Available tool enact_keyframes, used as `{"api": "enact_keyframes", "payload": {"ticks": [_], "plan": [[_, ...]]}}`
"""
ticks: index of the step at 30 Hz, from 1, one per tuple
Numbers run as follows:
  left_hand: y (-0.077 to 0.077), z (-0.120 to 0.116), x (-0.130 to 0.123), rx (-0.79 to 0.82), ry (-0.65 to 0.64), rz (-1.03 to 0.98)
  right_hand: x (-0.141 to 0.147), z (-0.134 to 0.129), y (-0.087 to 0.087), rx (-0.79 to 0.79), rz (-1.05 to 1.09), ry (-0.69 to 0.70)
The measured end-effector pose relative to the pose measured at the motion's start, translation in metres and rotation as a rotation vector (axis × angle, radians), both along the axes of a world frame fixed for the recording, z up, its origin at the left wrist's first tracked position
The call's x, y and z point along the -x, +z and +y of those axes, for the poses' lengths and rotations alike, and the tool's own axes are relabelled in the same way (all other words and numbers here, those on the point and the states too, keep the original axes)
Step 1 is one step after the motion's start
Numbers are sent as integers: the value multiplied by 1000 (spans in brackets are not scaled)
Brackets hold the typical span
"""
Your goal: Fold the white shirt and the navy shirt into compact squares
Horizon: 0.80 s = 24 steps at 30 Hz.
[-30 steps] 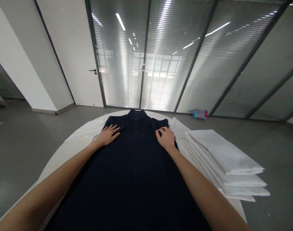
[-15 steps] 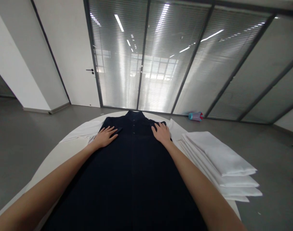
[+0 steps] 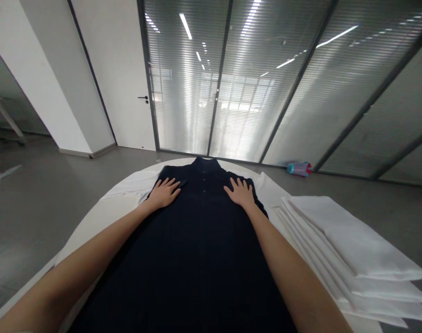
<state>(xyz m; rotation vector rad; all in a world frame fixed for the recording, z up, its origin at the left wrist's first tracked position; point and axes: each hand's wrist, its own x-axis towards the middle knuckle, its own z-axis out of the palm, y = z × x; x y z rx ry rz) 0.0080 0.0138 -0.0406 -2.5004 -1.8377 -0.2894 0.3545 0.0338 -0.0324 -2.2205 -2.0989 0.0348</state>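
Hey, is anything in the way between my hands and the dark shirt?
No, nothing visible is. Your left hand and right hand both lie flat, directly on the dark button-front shirt. The stack of folded white cloths lies off to the right of the shirt, not between your hands and it.

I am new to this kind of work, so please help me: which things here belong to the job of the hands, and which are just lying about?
Job in hand: left hand, right hand, both flat on the dark navy buttoned garment.

Lying about: stack of folded white cloths, round white table, teal and pink bottle on the floor.
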Motion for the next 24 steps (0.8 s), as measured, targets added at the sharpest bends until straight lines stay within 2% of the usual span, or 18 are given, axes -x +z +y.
{"api": "enact_keyframes", "payload": {"ticks": [3, 6, 9, 11, 14, 16, 19, 24], "plan": [[9, 2, -3, 10, -6, 2, 0, 0, 1, -12, 2, 2], [25, 9, -2, 5, -40, -51, 0, -1, 0, -16, 8, 0], [36, 24, -1, -99, -5, -112, 0, -1, 0, -10, 6, 3], [33, 33, -2, -146, 61, -104, 1, -2, 1, -13, 3, 5], [19, 42, -7, -38, 108, -42, 1, -3, 3, -7, 0, 4], [10, 44, -10, 47, 90, 1, 2, -5, 4, 4, 1, 11], [3, 44, -11, 75, 54, 15, 2, -7, 6, 1, 4, 43], [7, 41, -10, 29, -48, -26, 3, -10, 7, -39, 6, 96]]}}
